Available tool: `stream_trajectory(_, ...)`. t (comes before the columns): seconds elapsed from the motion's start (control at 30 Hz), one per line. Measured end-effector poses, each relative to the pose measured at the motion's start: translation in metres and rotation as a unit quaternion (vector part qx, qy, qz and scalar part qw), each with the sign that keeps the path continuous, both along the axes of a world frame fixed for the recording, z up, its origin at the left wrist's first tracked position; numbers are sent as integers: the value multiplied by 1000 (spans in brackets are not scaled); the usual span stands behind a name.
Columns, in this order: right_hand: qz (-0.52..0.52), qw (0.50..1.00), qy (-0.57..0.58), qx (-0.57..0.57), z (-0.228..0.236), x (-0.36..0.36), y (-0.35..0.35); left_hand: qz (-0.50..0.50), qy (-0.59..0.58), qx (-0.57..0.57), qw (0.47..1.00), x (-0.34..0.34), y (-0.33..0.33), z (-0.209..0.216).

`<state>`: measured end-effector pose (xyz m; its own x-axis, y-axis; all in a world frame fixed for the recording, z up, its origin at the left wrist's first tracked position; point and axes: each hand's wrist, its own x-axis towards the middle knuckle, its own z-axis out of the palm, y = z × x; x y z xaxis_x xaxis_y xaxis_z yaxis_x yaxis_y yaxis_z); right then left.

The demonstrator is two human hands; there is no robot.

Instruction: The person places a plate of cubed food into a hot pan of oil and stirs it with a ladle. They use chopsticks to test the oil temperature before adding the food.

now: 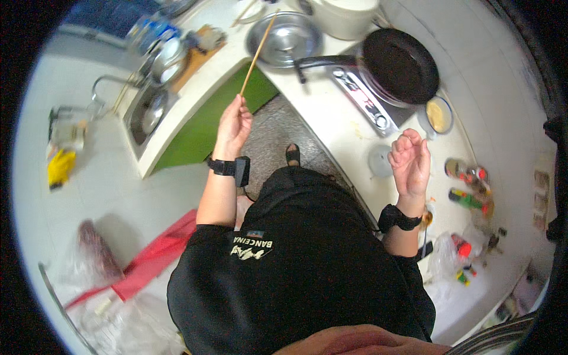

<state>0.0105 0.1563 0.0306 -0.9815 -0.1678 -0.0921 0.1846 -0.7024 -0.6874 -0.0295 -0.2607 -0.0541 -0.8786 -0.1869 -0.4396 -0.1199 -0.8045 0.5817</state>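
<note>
My left hand (235, 125) is closed around the lower end of long wooden chopsticks (260, 52), raised over the gap between the counters. Whether that is one stick or two pressed together, I cannot tell. Their far tip overlaps a shiny metal basin (284, 40) in the view. Palm up, with loosely curled fingers and the thumb apart, my right hand (410, 163) holds nothing that I can see. Beside it on the counter stands a pale, see-through round container (380, 161). Farther off, a black frying pan (399, 66) sits on a gas stove (365, 102), its handle pointing left.
A bowl of pale yellow food (438, 115) stands right of the stove. Several bottles and jars (467, 198) line the right wall. A sink (151, 115) with a tap lies at the left. Behind the basin is a large white pot (345, 18).
</note>
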Motion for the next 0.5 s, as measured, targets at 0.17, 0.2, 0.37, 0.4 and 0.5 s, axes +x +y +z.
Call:
stream_trajectory(0.17, 121, 991, 28, -42, 3, -13, -54, 106, 75, 209, 969, 64, -37, -11)
stream_trajectory(0.2, 138, 989, 32, -36, 4, -15, -68, 114, 96, 234, 961, 76, -47, -13)
stream_trajectory(0.37, 215, 976, 20, -6, 1, -23, -152, 187, 135, 274, 934, 130, -110, -18)
stream_trajectory(0.4, 228, 974, 15, -3, -1, -26, -168, 194, 141, 276, 931, 137, -123, -19)
stream_trajectory(0.5, 265, 964, 11, 20, -10, -26, -233, 209, 164, 285, 921, 163, -169, -25)
